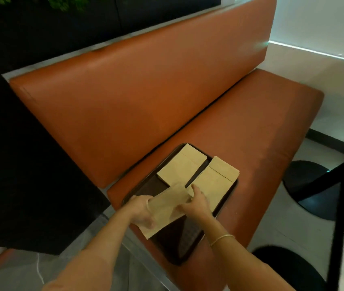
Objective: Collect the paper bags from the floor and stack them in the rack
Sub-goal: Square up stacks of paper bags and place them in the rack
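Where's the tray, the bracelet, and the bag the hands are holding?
tray (190, 244): head view, bare dark bottom.
bracelet (222, 238): head view, band across right wrist.
held paper bag (168, 205): head view, its middle.

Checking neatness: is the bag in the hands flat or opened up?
Flat: the paper bag shows only a thin folded sheet held over the tray.

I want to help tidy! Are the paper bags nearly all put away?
Two stacks of bags already lie on the dark tray on the orange bench. The left hand and right hand hold one more bag over it. Whether any remain on the floor can't be seen.
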Demonstrator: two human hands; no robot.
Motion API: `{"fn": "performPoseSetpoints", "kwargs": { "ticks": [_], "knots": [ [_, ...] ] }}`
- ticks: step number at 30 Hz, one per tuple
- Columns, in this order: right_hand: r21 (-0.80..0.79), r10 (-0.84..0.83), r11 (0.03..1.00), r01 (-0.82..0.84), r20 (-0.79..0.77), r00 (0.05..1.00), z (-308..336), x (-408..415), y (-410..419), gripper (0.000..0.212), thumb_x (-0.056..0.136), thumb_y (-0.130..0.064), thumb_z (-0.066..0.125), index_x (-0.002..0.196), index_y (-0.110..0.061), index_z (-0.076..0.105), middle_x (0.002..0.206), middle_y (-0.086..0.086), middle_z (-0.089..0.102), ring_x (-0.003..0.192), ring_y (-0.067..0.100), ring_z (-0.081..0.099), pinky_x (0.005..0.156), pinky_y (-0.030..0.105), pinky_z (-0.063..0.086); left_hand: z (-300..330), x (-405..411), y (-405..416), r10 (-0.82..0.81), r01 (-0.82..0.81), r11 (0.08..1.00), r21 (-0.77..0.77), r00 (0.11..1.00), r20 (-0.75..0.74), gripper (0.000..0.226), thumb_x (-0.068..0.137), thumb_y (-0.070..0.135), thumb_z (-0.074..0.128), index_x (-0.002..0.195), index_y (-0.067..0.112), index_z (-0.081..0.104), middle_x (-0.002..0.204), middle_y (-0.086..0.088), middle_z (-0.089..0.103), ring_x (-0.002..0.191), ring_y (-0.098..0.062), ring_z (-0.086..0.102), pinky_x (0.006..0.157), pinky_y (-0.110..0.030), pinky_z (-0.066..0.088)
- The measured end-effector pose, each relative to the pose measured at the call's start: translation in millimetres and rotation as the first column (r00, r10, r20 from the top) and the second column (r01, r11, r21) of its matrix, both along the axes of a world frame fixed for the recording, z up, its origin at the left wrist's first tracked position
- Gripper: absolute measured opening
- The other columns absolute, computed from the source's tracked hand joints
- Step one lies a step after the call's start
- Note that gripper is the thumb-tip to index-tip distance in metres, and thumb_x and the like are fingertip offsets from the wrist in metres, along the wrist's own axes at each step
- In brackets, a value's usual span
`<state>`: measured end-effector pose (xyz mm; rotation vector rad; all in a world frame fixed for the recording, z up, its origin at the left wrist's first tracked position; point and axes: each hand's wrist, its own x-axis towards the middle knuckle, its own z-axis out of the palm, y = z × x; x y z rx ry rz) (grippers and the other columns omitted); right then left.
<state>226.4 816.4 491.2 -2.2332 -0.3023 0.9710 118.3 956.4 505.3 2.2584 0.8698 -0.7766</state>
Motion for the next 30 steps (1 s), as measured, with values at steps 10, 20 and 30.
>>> {"fn": "performPoseSetpoints", "kwargs": {
  "ticks": [10,20,30],
  "knots": [
    [0.177,-0.036,0.984,0.02,0.09,0.995,149,13,-186,0.048,0.08,-0.02,0.071,0.122,-0.014,0.048,0.122,0.001,0.056,0.108,0.021,0.054,0.087,0.028,0.046,158,21,-147,-0.066,0.107,0.98,-0.168,0.97,0.232,0.043,0.071,0.019,0.081,0.098,0.027,0.047,0.097,0.01,0.053,0.09,-0.007,0.054,0.091,-0.023,0.043],
    [0.246,-0.6,0.76,0.602,-0.091,0.795,162,-8,-426,0.057,0.083,-0.013,0.068,0.133,-0.009,0.04,0.121,0.013,0.054,0.102,0.029,0.057,0.079,0.04,0.055,183,63,-362,-0.007,0.15,0.966,-0.209,0.827,0.561,0.043,0.066,0.021,0.084,0.1,0.026,0.059,0.097,0.007,0.063,0.089,-0.01,0.058,0.071,-0.021,0.047],
    [0.153,-0.756,0.651,0.744,0.044,0.653,136,-18,-503,0.054,0.082,-0.016,0.067,0.13,-0.012,0.042,0.122,0.011,0.056,0.107,0.03,0.057,0.092,0.044,0.051,139,91,-459,-0.207,0.244,0.97,0.024,0.762,0.613,0.044,0.067,0.019,0.081,0.107,0.023,0.064,0.108,0.002,0.063,0.097,-0.015,0.058,0.089,-0.033,0.05]
  ]
}}
